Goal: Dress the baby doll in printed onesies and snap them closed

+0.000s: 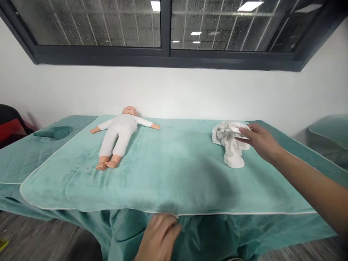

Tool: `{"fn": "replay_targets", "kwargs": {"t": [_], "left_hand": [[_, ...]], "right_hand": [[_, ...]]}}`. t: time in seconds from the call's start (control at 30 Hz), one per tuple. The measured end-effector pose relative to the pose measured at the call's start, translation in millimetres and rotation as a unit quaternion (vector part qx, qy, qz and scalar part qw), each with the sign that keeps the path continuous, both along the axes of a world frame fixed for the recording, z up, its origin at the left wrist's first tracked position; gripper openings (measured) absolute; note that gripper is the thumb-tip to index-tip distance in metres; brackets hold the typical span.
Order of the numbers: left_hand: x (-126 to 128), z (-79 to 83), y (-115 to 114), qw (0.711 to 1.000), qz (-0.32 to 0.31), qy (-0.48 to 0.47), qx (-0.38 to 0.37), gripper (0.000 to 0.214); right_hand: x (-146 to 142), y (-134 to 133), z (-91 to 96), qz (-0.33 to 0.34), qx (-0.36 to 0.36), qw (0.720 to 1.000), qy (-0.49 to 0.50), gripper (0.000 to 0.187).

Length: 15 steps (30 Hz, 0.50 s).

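My right hand (259, 141) pinches the right side of a crumpled white cloth (233, 145) between thumb and fingers. The cloth's lower end hangs down to, or lies on, the green mat (174, 159); whether it is a garment I cannot make out. At the mat's front edge, my left hand (160, 235) is curled, its back toward me and slightly blurred. Its fingertips are hidden, so anything inside them does not show. A baby doll (119, 134) in a white long-sleeved suit lies on its back on the left of the mat, arms spread and feet bare.
Beneath the mat, a green cover (125, 232) drapes over the table's front. A white wall (174, 92) and a dark-framed window (165, 58) rise behind. Red and black objects (12, 127) stand at the far left, with a green padded shape (330, 134) at far right.
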<state>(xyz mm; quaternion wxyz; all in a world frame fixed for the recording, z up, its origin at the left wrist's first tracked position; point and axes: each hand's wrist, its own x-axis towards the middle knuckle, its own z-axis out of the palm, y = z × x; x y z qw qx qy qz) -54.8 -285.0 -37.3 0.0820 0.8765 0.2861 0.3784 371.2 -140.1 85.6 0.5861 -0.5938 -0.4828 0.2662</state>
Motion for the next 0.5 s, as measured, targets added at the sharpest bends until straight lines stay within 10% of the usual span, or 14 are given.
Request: {"fn": "replay_targets", "kwargs": {"t": [0.13,0.27,0.5], "left_hand": [[51,2.6,83,0.976,0.021,-0.133,-0.169,0.033],[86,8.9,146,0.861,-0.027,-0.27,-0.43,0.035],[74,-2.1,164,0.67,-0.126,-0.512,-0.522,0.061]], "right_hand": [[-43,-4,46.7,0.064,0.052,0.992,0.091,0.02],[-89,-14,77.3,0.165,0.111,0.973,0.113,0.011],[-139,-15,81.8,0.245,0.13,0.954,0.109,0.012]]}}
